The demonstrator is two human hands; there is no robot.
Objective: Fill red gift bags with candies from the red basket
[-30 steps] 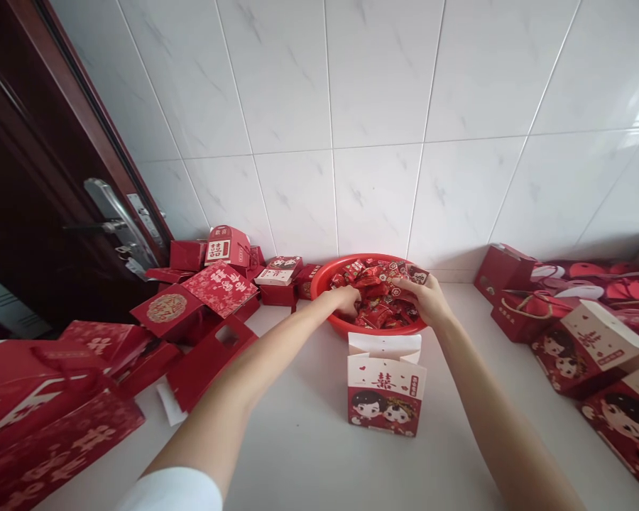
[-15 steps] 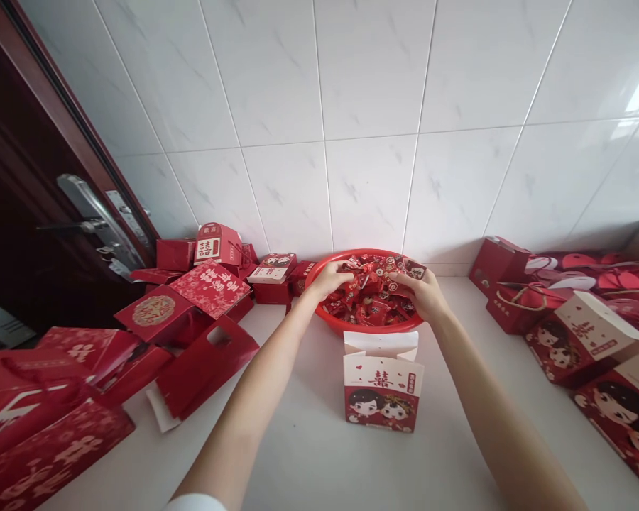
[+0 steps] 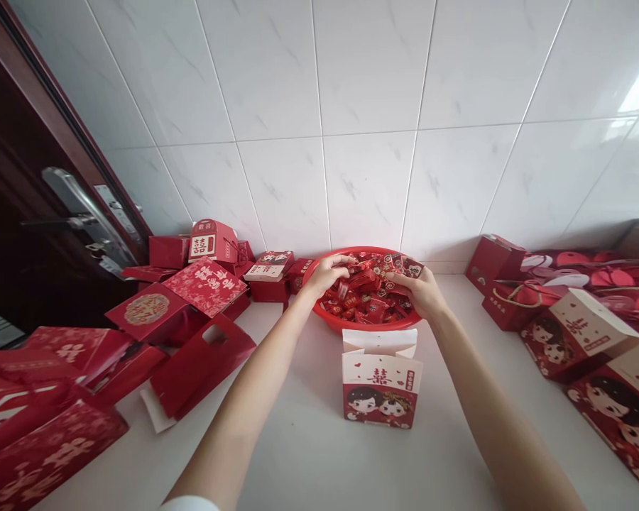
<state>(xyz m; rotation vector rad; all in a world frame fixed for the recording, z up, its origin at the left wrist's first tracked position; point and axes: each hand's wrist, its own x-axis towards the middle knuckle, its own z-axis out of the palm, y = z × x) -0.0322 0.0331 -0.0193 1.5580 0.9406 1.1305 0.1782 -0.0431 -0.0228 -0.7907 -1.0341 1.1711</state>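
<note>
A round red basket holds many red wrapped sweets. My left hand is over its left side, thumb and fingers pressed together at the sweets; whatever lies between the fingertips is too small to make out. Over the right side, my right hand has its thumb on the sweets, and its other fingers are hidden among them. In front of the basket an open-topped box with two cartoon figures stands upright on the white table.
Many red gift boxes are piled at the left, by a dark door. At the right stand more boxes and red handled bags. A tiled wall rises behind the basket.
My left hand's fingers have shifted slightly over the sweets and drawn closer together. My right hand has barely moved. The whole view has shifted a little.
</note>
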